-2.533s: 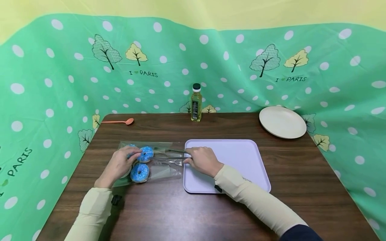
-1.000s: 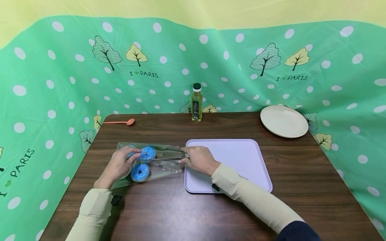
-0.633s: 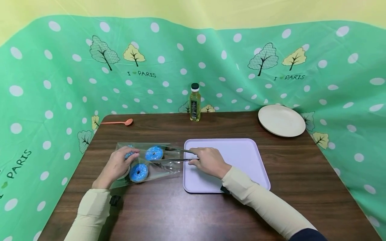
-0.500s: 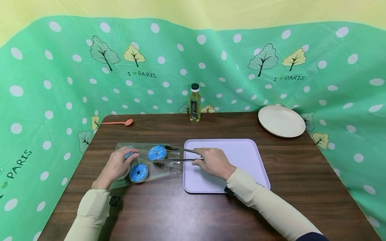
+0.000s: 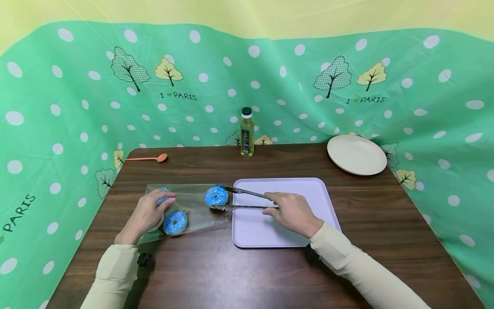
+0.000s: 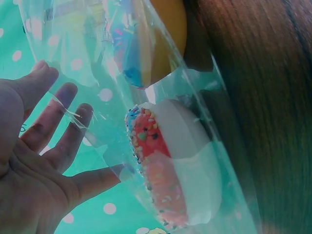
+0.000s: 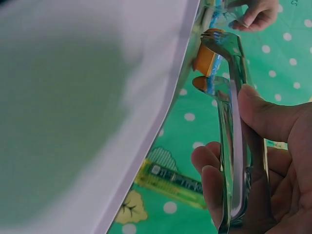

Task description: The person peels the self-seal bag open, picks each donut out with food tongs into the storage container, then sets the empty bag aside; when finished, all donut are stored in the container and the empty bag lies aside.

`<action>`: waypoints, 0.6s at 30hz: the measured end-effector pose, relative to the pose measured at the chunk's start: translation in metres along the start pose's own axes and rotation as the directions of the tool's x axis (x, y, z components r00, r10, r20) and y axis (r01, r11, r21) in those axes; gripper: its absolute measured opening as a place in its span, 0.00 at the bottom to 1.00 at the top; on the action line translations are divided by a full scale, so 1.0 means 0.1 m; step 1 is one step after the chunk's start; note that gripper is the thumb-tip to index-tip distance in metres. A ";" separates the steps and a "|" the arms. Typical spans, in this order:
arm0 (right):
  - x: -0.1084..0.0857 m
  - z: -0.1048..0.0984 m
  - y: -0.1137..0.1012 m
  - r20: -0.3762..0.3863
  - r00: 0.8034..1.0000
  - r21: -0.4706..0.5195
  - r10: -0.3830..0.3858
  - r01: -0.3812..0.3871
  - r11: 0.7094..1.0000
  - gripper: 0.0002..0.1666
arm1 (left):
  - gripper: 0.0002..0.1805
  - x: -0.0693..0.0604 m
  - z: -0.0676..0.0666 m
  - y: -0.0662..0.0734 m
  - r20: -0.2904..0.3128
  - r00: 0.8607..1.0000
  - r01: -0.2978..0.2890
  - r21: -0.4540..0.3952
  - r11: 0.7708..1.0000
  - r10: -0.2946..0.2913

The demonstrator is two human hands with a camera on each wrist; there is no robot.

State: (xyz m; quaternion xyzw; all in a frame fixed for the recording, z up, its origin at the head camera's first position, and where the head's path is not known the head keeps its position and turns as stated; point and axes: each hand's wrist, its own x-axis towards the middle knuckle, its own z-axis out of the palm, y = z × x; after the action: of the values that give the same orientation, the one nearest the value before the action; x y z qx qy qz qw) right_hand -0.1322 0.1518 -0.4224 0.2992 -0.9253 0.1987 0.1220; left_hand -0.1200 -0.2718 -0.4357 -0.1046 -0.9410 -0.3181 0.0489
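My left hand (image 5: pixel 144 216) holds the film of a clear plastic bag (image 5: pixel 197 219) at its left end. A blue-iced doughnut (image 5: pixel 175 222) lies in the bag. Another blue doughnut (image 5: pixel 164 199) is partly hidden by my left fingers. Close up in the left wrist view, a pink-iced doughnut (image 6: pixel 156 175) with sprinkles shows through the film. My right hand (image 5: pixel 295 214) grips metal tongs (image 5: pixel 251 207) over a lilac tray (image 5: pixel 318 206). Between the tong tips sits a blue doughnut (image 5: pixel 216 196) near the bag's right end; whether it is fully inside is unclear.
An oil bottle (image 5: pixel 247 133) stands at the table's back edge. An orange spoon (image 5: pixel 154 159) lies at the back left. The cream plate (image 5: pixel 356 155) is at the back right. Patterned green curtain (image 5: pixel 216 94) surrounds the table.
My right hand and the tongs have drawn back to the right, carrying one blue doughnut along the bag and away from the others. My left hand has stayed at the bag's left end.
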 end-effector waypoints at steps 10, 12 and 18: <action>-0.26 -0.17 0.22 -0.027 0.998 -0.035 0.064 -0.065 0.997 0.30 | 0.15 0.01 -0.01 0.01 0.010 1.000 0.004 0.000 1.000 -0.004; -0.30 -0.20 0.26 -0.041 0.997 -0.042 0.068 -0.070 0.997 0.30 | 0.15 0.01 0.00 0.00 0.007 1.000 0.003 0.002 1.000 -0.003; -0.40 -0.27 0.38 -0.069 0.993 -0.066 0.093 -0.097 0.993 0.28 | 0.15 0.01 0.01 -0.04 0.001 1.000 -0.001 0.007 1.000 0.001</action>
State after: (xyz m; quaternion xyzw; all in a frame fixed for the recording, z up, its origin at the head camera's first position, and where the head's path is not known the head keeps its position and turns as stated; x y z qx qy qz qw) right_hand -0.1209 0.2125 -0.4232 0.2438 -0.9403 0.1818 0.1531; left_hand -0.1214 -0.2741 -0.4384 -0.1051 -0.9422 -0.3145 0.0487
